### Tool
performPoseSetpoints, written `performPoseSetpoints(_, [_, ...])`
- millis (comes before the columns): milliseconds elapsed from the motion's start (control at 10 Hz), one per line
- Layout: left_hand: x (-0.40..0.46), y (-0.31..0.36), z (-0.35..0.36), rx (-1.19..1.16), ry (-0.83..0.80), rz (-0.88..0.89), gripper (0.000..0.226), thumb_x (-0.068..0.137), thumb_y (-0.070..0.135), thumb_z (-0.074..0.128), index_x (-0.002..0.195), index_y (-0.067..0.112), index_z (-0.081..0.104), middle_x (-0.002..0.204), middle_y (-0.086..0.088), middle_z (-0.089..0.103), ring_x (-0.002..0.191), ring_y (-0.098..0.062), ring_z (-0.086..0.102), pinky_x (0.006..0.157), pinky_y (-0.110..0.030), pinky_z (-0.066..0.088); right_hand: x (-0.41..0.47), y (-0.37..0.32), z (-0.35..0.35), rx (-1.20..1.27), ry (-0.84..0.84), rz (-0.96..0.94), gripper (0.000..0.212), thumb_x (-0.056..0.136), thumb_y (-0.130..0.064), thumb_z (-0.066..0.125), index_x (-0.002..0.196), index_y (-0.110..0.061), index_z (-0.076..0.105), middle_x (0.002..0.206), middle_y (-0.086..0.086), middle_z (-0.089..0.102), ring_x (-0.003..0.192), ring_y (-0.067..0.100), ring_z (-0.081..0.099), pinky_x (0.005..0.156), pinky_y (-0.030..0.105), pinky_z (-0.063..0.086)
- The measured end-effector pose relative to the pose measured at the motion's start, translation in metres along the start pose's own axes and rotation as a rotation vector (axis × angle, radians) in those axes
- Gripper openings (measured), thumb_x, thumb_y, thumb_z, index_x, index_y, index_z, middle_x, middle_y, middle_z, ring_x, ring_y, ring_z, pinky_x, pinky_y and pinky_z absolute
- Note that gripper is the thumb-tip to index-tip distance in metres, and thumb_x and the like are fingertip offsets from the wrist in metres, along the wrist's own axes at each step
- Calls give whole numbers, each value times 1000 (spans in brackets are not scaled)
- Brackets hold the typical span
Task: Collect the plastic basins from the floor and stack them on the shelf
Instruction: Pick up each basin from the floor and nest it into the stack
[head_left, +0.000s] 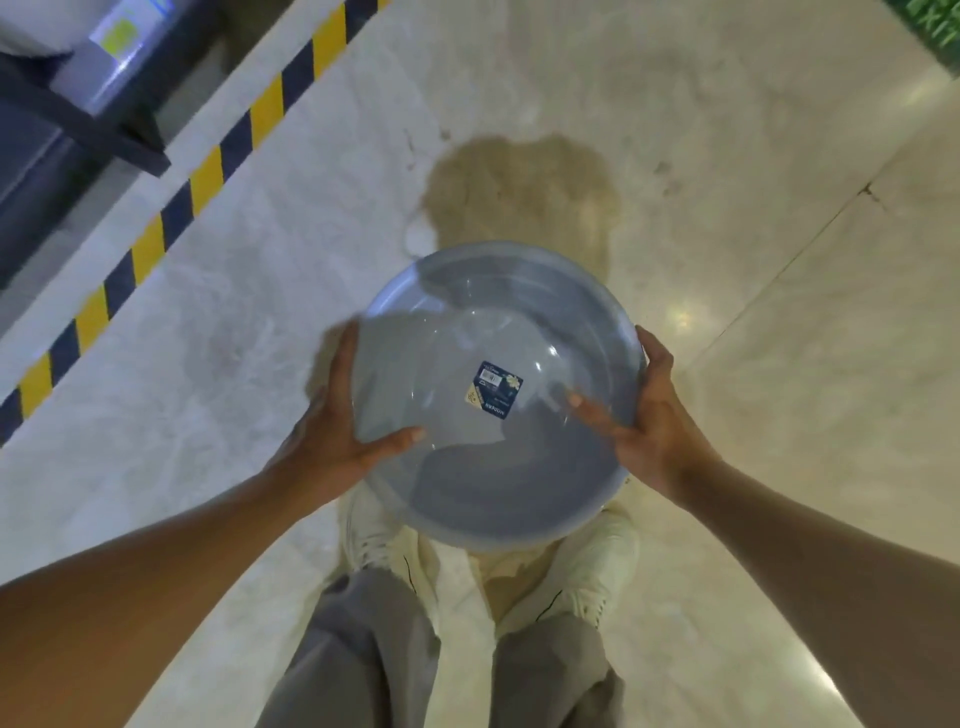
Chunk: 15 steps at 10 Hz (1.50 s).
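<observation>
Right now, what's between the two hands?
In the head view, only the round grey-blue plastic basin lies between the left hand and the right hand. Each holds an opposite rim, thumbs inside. A blue label sits at its centre.

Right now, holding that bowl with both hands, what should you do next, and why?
Probably carry it toward the shelf. The blue-grey basin is already off the floor, gripped at its rim by the left hand and right hand, above the shoes. No other basin is in view.
</observation>
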<state>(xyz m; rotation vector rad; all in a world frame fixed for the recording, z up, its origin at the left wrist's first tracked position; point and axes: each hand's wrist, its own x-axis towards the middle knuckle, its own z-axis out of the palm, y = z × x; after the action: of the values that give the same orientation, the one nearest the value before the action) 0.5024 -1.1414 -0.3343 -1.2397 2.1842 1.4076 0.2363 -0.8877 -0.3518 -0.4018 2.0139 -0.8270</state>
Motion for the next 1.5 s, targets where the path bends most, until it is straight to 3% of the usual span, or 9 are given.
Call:
performPoseSetpoints(400, [-4, -25, 31, 25, -47, -117, 143, 55, 96, 75, 162, 67, -15, 172, -2, 39, 146, -35, 52, 110, -57, 52, -10, 29, 12, -106, -78, 30, 117, 72, -90, 70, 157, -53, -1, 158, 2, 43, 136, 28, 57, 105, 55, 55])
performPoseSetpoints(500, [-1, -28, 34, 9, -31, -110, 140, 59, 87, 79, 158, 71, -19, 171, 11, 39, 140, -38, 58, 100, -46, 52, -11, 34, 19, -68, -70, 10, 129, 75, -77, 81, 161, -51, -11, 160, -6, 39, 136, 25, 55, 105, 55, 56])
performPoseSetpoints(600, [2, -32, 37, -46, 0, -67, 141, 56, 90, 81, 157, 75, -16, 151, 61, 16, 134, -27, 58, 99, -44, 51, -9, 36, 23, -14, -37, 19, 134, 75, -72, 86, 163, -51, -12, 159, -8, 42, 135, 23, 57, 106, 54, 56])
performPoseSetpoints(800, [5, -16, 20, -57, 7, -43, 135, 61, 88, 82, 155, 77, -15, 178, 15, 21, 155, -27, 42, 113, -55, 50, -6, 19, 13, 102, -15, 45, 121, 70, -70, 91, 157, -66, 7, 137, -31, 54, 129, 10, 61, 104, 52, 58])
performPoseSetpoints(900, [-2, 15, -12, -21, -38, -11, 129, 72, 70, 87, 150, 79, -16, 167, 22, 27, 143, -19, 46, 101, -41, 50, -12, -17, -12, 141, -30, 73, 115, 69, -69, 93, 145, -80, 8, 128, -43, 57, 124, 2, 63, 107, 48, 56])
performPoseSetpoints(1100, [-44, 149, -131, -51, -38, -50, 140, 65, 79, 89, 156, 75, -18, 157, 32, 42, 134, -25, 58, 95, -37, 56, -58, -172, -109, 150, -76, 39, 122, 67, -72, 92, 156, -67, 10, 137, -38, 54, 128, -1, 61, 111, 42, 53])
performPoseSetpoints(1200, [-88, 236, -209, -127, -42, -46, 137, 59, 85, 89, 141, 89, -21, 135, 68, 24, 131, 10, 51, 98, -24, 47, -98, -279, -167, 147, -63, -3, 123, 67, -76, 90, 156, -68, 7, 155, -25, 45, 140, 13, 53, 114, 47, 51])
performPoseSetpoints(1400, [-208, 448, -391, -67, 58, 192, 139, 62, 91, 81, 157, 72, -19, 149, 65, 25, 143, 17, 42, 121, -23, 35, -234, -532, -306, 58, 36, -155, 136, 60, -82, 86, 164, -58, 3, 146, -29, 46, 139, 16, 53, 109, 46, 53])
performPoseSetpoints(1500, [-265, 534, -468, -9, 113, 302, 131, 52, 105, 67, 150, 79, -17, 130, 70, 22, 132, 13, 50, 105, -11, 37, -296, -634, -360, 74, 73, -211, 134, 64, -77, 89, 164, -57, 2, 149, -31, 44, 131, 13, 60, 83, 36, 63])
